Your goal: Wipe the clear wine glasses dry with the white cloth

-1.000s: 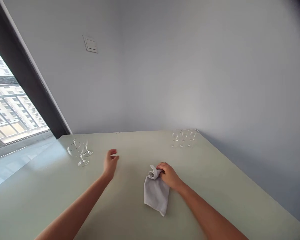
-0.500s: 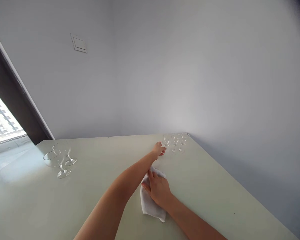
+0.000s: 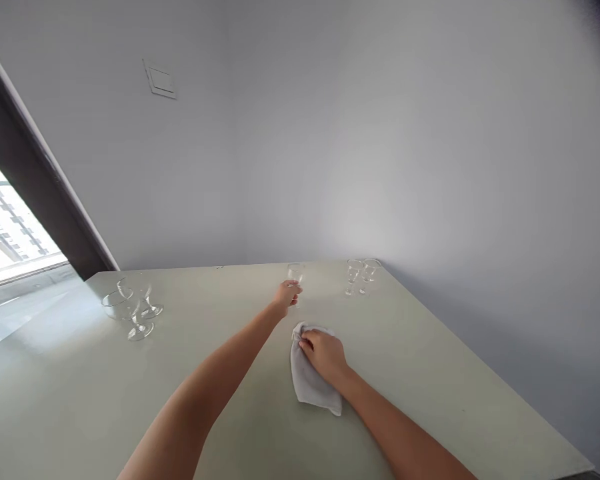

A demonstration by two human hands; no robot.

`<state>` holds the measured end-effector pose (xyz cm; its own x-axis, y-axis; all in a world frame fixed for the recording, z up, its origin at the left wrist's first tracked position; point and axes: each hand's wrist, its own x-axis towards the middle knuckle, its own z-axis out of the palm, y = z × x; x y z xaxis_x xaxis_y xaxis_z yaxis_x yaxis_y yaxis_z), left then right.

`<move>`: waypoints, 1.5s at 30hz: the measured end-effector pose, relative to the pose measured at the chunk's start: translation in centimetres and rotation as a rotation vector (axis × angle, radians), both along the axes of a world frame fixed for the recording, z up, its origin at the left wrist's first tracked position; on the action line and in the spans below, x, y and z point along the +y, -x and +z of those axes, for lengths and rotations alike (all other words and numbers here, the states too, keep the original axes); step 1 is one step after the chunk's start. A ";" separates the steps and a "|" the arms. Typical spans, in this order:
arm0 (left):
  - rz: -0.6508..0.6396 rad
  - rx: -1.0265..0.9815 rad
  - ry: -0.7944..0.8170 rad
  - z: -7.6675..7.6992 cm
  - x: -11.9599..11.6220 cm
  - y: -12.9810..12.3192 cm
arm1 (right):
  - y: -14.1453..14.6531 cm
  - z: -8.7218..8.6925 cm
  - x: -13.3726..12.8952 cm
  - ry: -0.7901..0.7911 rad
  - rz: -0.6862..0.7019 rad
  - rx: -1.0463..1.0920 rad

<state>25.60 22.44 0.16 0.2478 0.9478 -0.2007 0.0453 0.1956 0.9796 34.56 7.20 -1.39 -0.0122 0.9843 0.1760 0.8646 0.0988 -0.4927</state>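
Note:
My left hand (image 3: 287,295) is closed round the lower part of a small stemmed glass (image 3: 296,272), whose bowl shows upright above the fingers. Nearer to me, my right hand (image 3: 326,353) grips the upper part of a white cloth (image 3: 311,383) that lies on the table. Two more small stemmed glasses, one (image 3: 355,270) beside the other (image 3: 370,270), stand at the far right corner. On the left are two larger stemmed glasses, a front one (image 3: 123,307) and one behind it (image 3: 141,288).
The pale table (image 3: 230,300) reaches back to grey walls (image 3: 405,133). A switch plate (image 3: 161,81) is on the wall at the upper left. A dark window frame (image 3: 35,173) slants down at the left edge.
My left hand has taken hold of one of the three small glasses and moved it left, apart from the other two. My right hand stays on the cloth, whose top now shows.

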 end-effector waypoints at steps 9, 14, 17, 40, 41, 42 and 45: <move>0.257 0.129 -0.121 -0.5 -5.6 12.4 | 0.1 0.1 0.9 0.149 -0.078 1.489; 0.305 0.163 -0.217 -1.0 -8.7 11.7 | 2.1 -0.5 0.0 0.167 -0.039 1.198; 0.289 0.154 -0.247 -1.2 -9.8 10.7 | 3.3 -0.2 -1.3 0.082 0.116 0.662; 0.321 0.682 -0.735 -1.7 -10.9 12.1 | 0.2 3.5 -1.7 0.073 -0.051 1.326; 0.318 0.693 -0.733 -1.9 -11.0 12.0 | 0.6 3.6 -2.0 0.014 -0.034 1.285; 0.313 0.708 -0.736 -2.1 -11.0 11.8 | 1.0 3.6 -2.3 -0.041 -0.007 1.212; 0.253 0.767 -0.795 -2.4 -11.4 11.3 | 2.6 3.5 -3.5 -0.124 0.150 0.912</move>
<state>14.27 11.06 -2.23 0.1016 0.8799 0.4642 0.7347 -0.3810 0.5613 31.95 3.71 2.08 0.0568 0.9571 0.2843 0.1230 0.2758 -0.9533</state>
